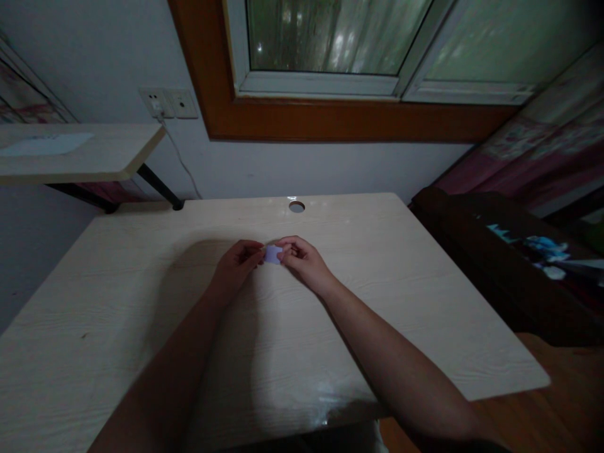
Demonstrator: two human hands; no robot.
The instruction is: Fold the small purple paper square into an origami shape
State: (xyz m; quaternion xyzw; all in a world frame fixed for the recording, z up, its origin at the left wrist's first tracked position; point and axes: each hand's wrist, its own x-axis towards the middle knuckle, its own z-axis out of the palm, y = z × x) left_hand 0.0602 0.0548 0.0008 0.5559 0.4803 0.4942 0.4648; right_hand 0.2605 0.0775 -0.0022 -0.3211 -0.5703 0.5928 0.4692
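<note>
Between my two hands is a small, flat, pale purple piece that looks like paper (pixel 272 254), held over the far middle of the desk (pixel 377 264). My left hand (pixel 238 263) pinches its left edge between thumb and fingers. At the right edge, the thumb and fingers of my right hand (pixel 304 261) are closed on it too. The fingertips cover both ends of the piece, and any print on it is too small to make out.
A round cable hole (pixel 297 206) lies near the desk's back edge. On the left stands a raised shelf (pixel 141 151) with a sheet (pixel 47 144) on it. A cord (pixel 182 157) hangs from a wall socket (pixel 155 102). Dark furniture (pixel 500 264) stands at the right.
</note>
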